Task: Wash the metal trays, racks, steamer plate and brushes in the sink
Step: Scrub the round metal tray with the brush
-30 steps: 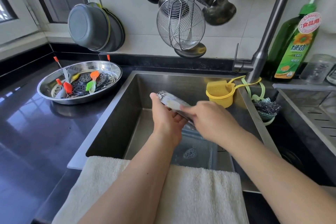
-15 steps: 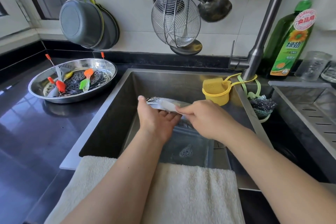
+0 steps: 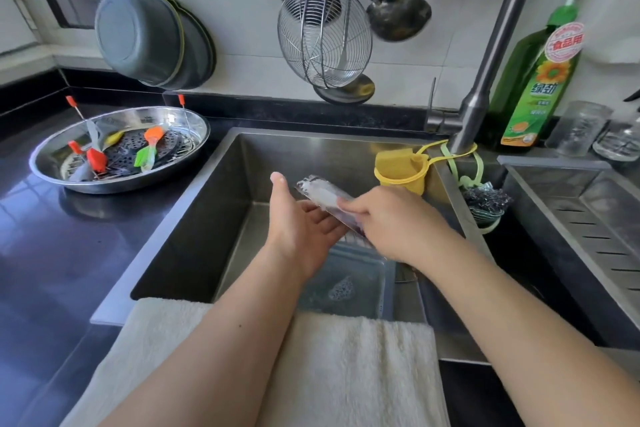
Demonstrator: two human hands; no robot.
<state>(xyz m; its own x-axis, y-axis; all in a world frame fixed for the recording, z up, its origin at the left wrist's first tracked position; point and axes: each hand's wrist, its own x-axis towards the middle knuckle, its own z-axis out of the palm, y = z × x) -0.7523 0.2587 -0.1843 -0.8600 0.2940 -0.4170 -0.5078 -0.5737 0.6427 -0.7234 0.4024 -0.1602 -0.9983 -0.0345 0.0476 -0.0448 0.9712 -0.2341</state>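
Note:
Over the sink [image 3: 207, 218] my two hands hold a flat, shiny metal piece [image 3: 320, 192], tilted and wet. My left hand [image 3: 298, 229] lies under it with straight fingers and the thumb pointing up. My right hand [image 3: 391, 222] grips its near end with curled fingers. Below them a rectangular tray [image 3: 353, 284] lies on the sink floor with water and a patch of foam. On the counter to the left, a round metal tray [image 3: 194, 121] holds a perforated steamer plate [image 3: 128, 152], wire racks and orange [image 3: 154, 133], green [image 3: 145, 156] and red [image 3: 96, 159] brushes.
A white towel [image 3: 346, 374] drapes over the sink's front edge. The faucet [image 3: 485, 73] rises at the back right, with a yellow cup [image 3: 398, 170] and a steel scourer [image 3: 485, 199] hung from it. A green soap bottle [image 3: 540, 80] stands behind. Ladles and a wire skimmer [image 3: 323, 38] hang above.
My left hand has opened from gripping the metal piece to lying flat under it with the thumb raised. My right hand stays on the piece's near end.

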